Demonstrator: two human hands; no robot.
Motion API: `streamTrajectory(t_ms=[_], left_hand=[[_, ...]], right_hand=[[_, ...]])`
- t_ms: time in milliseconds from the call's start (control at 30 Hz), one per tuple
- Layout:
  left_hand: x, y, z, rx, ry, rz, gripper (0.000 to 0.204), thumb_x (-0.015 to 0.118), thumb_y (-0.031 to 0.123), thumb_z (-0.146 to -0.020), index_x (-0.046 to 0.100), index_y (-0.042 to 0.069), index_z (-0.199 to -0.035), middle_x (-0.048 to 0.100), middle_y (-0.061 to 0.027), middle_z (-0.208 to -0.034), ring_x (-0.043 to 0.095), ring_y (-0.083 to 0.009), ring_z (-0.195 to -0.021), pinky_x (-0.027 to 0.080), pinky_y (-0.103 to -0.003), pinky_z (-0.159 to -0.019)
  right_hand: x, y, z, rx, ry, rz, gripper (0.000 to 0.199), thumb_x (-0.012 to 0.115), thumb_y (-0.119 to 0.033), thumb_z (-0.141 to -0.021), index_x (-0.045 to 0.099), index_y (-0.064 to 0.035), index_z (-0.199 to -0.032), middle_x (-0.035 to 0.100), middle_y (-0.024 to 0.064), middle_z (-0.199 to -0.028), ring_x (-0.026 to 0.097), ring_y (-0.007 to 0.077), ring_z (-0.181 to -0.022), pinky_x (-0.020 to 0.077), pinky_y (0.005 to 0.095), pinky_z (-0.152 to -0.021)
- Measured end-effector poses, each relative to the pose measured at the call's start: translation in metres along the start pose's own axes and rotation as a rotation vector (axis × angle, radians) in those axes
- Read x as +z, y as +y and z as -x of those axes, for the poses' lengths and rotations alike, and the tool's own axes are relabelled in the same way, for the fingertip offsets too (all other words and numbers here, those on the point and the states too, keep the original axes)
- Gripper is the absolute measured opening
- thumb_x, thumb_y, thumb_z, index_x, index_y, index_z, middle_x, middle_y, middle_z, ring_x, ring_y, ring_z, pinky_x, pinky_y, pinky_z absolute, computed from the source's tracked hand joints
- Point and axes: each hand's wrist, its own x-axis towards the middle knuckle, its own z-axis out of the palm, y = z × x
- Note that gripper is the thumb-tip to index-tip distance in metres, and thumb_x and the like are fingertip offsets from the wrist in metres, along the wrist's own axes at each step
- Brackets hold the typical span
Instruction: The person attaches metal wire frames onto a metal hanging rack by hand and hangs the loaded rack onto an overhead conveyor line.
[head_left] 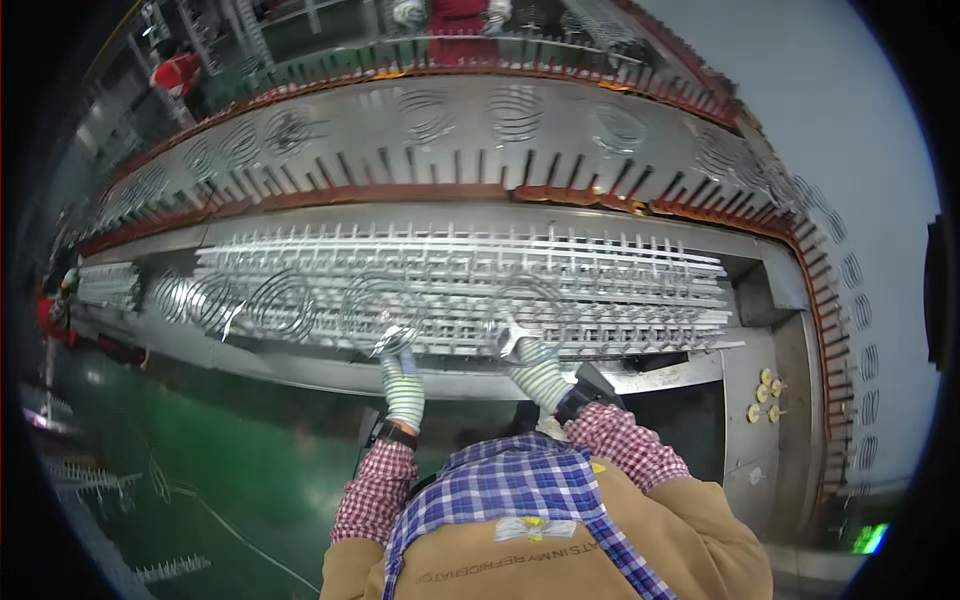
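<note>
Both of my hands wear striped knit gloves and reach over a long bed of silvery metal bars with short upright pegs [460, 243]. My left hand [399, 345] is closed at the near edge of a round piece of concentric wire rings [352, 300]. To its right, my right hand [516, 343] closes on the near edge of a similar wire-ring piece [556, 290]. Both pieces lie over the bars, and their thin wires blend with the metal behind. The fingertips are small and partly blurred. More wire-ring pieces [283, 306] lie to the left along the bars.
Behind the bars runs a metal conveyor [365, 125] edged with dark prongs, carrying more wire-ring pieces [515, 112]; it curves down the right side. A co-worker in a red apron [458, 18] stands across it, others at the left. Several yellow round pieces [765, 392] sit at right.
</note>
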Motion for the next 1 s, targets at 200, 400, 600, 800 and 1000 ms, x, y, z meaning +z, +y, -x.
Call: streamTrajectory(t_ms=[200,400,600,800,1000], left_hand=[[-0.007,-0.043,-0.022,0.147,-0.034,-0.565,0.037,0.042,0.018,-0.084,0.04,-0.007,-0.111,0.049,-0.025,-0.106,0.048,-0.0368,-0.096,0.039,-0.039,-0.081],[-0.006,-0.035,-0.021,0.14,-0.015,-0.688,0.033,0.038,0.023,-0.085,0.045,-0.002,-0.105,0.053,-0.0241,-0.096,0.051,-0.038,-0.088,0.041,-0.042,-0.074],[0.01,-0.061,-0.025,-0.02,0.164,-0.326,0.033,0.041,0.027,-0.086,0.052,-0.003,-0.093,0.057,-0.0132,-0.091,0.051,-0.0221,-0.082,0.04,-0.035,-0.073],[0.036,-0.003,-0.004,-0.319,0.133,-0.226,0.049,0.043,0.028,-0.086,0.031,-0.003,-0.122,0.053,-0.0233,-0.096,0.05,-0.0319,-0.09,0.038,-0.037,-0.078],[0.073,0.018,0.057,0.046,0.345,-0.028,0.043,0.049,0.02,-0.083,0.036,-0.002,-0.118,0.046,-0.0146,-0.11,0.047,-0.0224,-0.094,0.038,-0.031,-0.083]], right_hand=[[-0.006,-0.021,-0.004,0.055,-0.005,-0.167,0.027,0.04,-0.026,-0.081,0.055,-0.0055,-0.087,0.059,0.0179,-0.075,0.058,0.0321,-0.068,0.0456,0.0441,-0.061],[0.02,0.021,0.015,-0.433,0.067,-0.052,0.027,0.039,-0.023,-0.086,0.048,-0.0066,-0.106,0.054,0.0121,-0.103,0.053,0.0197,-0.094,0.0444,0.0302,-0.07],[-0.138,0.102,-0.002,-0.038,-0.705,-1.076,0.037,0.045,-0.024,-0.087,0.042,-0.0025,-0.117,0.053,0.0088,-0.107,0.051,0.0126,-0.096,0.0421,0.0244,-0.08],[-0.154,0.296,-0.076,0.504,0.139,-1.146,0.035,0.049,-0.029,-0.084,0.05,-0.0025,-0.106,0.059,0.009,-0.088,0.056,0.0129,-0.068,0.0462,0.0253,-0.057],[-0.123,0.351,-0.153,0.459,0.41,-1.048,0.033,0.051,-0.029,-0.082,0.051,-0.0027,-0.102,0.058,0.006,-0.078,0.055,0.0126,-0.063,0.0445,0.0265,-0.054]])
